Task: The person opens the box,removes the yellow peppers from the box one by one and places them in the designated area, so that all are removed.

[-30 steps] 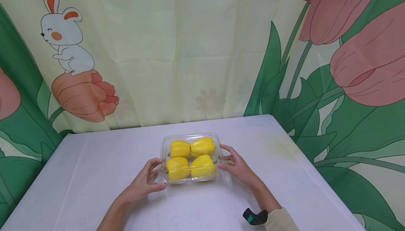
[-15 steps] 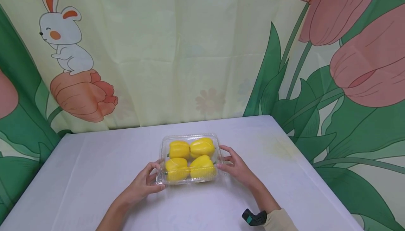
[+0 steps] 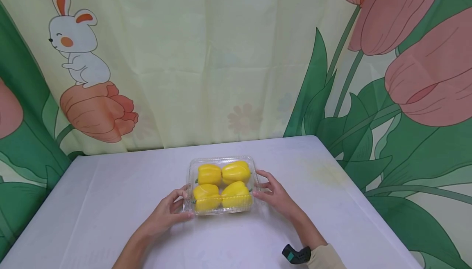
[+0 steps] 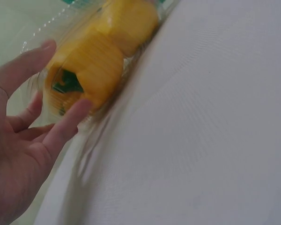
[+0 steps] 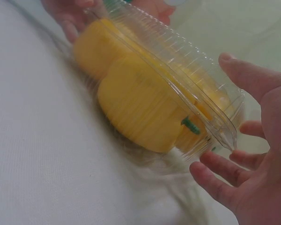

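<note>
Plainly enough, our clear plastic clamshell box [image 3: 221,159] sits between both hands, with four yellow bell peppers [image 3: 236,172] inside it in two rows of two. Left of the box, our left hand [image 3: 164,215] lies relaxed, fingers parted rather than curled, tips against its side. Right of the box, our right hand [image 3: 277,197] is likewise spread, fingertips at its side; whether that thumb touches the plastic, we cannot tell. White tablecloth [image 3: 228,246] stretches under and around the box. Nearer us than the box and to its right, a black wrist strap [image 3: 296,254] shows beside a beige sleeve [image 3: 327,258]. Beyond the box hangs a cream curtain [image 3: 177,56], printed with a white rabbit [image 3: 82,39] to its left and pink tulips [image 3: 435,68] to its right.
</note>
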A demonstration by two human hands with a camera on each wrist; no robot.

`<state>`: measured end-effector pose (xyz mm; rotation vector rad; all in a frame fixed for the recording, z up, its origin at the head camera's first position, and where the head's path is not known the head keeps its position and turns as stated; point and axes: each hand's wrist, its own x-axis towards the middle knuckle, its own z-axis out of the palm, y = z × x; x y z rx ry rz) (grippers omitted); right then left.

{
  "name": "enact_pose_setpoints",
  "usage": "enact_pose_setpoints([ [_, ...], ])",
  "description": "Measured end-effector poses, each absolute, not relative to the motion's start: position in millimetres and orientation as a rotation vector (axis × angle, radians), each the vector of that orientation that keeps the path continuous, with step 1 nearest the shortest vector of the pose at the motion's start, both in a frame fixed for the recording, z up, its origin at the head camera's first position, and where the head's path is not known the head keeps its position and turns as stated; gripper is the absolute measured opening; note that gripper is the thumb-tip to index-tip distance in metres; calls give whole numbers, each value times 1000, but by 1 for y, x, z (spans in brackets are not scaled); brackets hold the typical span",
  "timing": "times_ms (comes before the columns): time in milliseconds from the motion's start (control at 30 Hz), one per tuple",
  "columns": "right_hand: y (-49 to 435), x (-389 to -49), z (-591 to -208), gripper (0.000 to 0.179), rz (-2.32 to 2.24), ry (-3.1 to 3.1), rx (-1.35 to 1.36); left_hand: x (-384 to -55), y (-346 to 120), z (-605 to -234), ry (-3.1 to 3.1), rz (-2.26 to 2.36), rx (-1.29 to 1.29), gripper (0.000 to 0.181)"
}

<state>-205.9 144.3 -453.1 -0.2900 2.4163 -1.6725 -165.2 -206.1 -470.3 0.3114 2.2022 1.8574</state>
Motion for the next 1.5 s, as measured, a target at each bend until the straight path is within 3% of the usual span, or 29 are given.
enact_pose_setpoints([
  [633,145,-207,-458,65,-1669,2433,-256,-164,-204,-470,2340,1798,231,31],
  [867,146,-207,-457,66,-1663,2429,-262,-164,-205,-470,2310,1835,305,31],
  [1100,148,-207,-457,66,-1662,2429,-272,-164,-201,-470,2280,1889,150,33],
  [1500,149,-209,-455,66,-1652,2457,-208,-165,-197,-468,2193,1942,200,35],
])
